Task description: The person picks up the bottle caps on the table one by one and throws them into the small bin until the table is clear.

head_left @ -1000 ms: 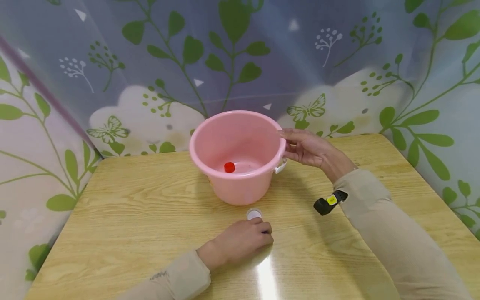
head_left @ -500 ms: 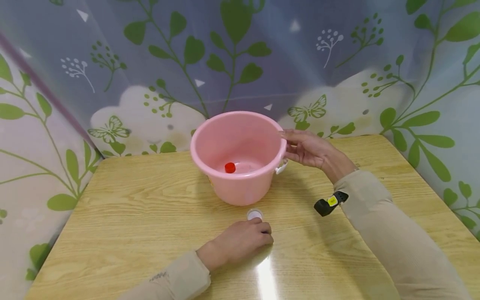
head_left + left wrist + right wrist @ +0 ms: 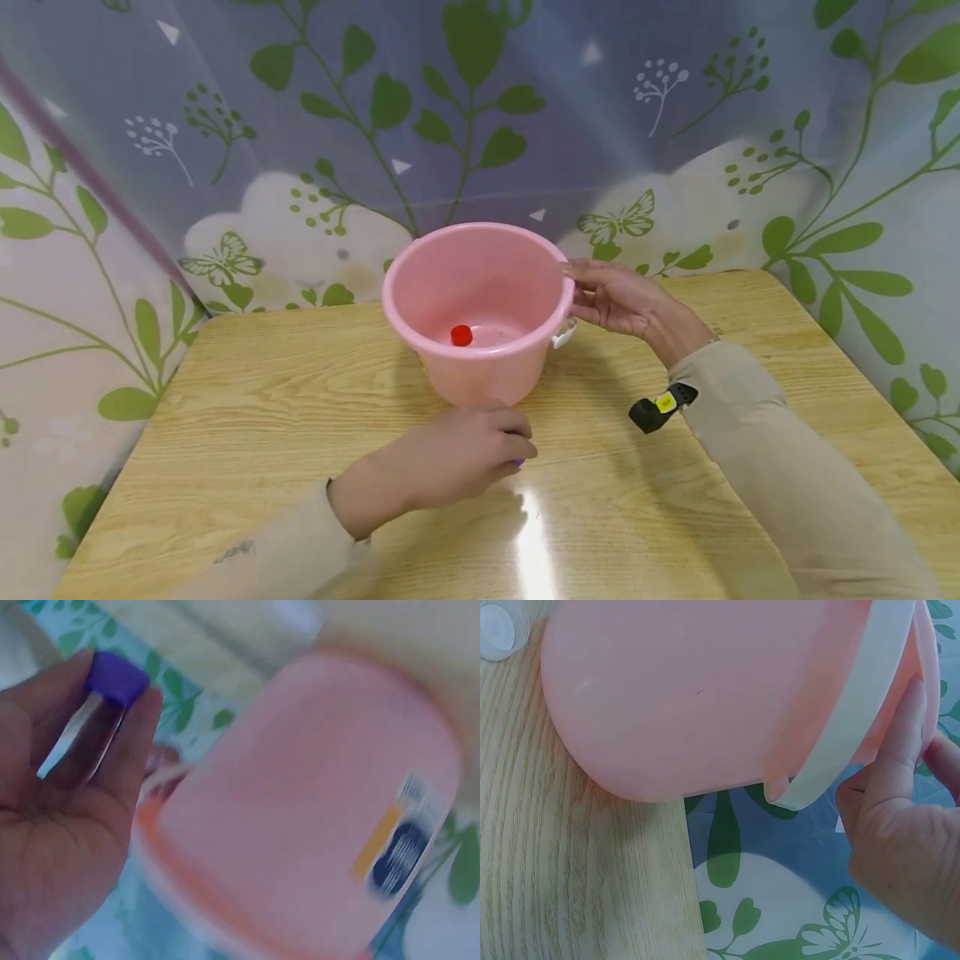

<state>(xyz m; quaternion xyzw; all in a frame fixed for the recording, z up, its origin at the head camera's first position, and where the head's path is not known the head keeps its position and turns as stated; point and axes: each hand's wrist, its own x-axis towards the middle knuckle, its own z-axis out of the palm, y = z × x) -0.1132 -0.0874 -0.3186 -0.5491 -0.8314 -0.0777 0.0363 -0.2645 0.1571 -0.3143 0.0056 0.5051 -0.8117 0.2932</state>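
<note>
My left hand (image 3: 457, 454) holds a small clear bottle (image 3: 79, 735) with a purple cap (image 3: 118, 677) between thumb and fingers. It is in front of the pink bucket (image 3: 487, 375); in the head view the hand hides most of the bottle. My right hand (image 3: 618, 304) grips the bucket's right rim, with fingers (image 3: 900, 735) bent over the edge. Inside the bucket a small red cap (image 3: 461, 335) shows near the bottom. A white handle (image 3: 847, 712) hangs at the bucket's side. At the corner of the right wrist view is a round clear container end (image 3: 499, 630) with a white disc.
The bucket stands toward the back of a wood-grain table (image 3: 285, 392). Leaf-patterned wall covering (image 3: 337, 125) closes off the back and both sides. A black strap with a yellow tag (image 3: 663, 406) is worn at the right wrist. The bucket carries a label (image 3: 397, 855).
My left hand has shifted slightly left and toward the bucket, and a bit of purple now shows below its fingers. The clear round end is now covered in the head view. The right hand stays put.
</note>
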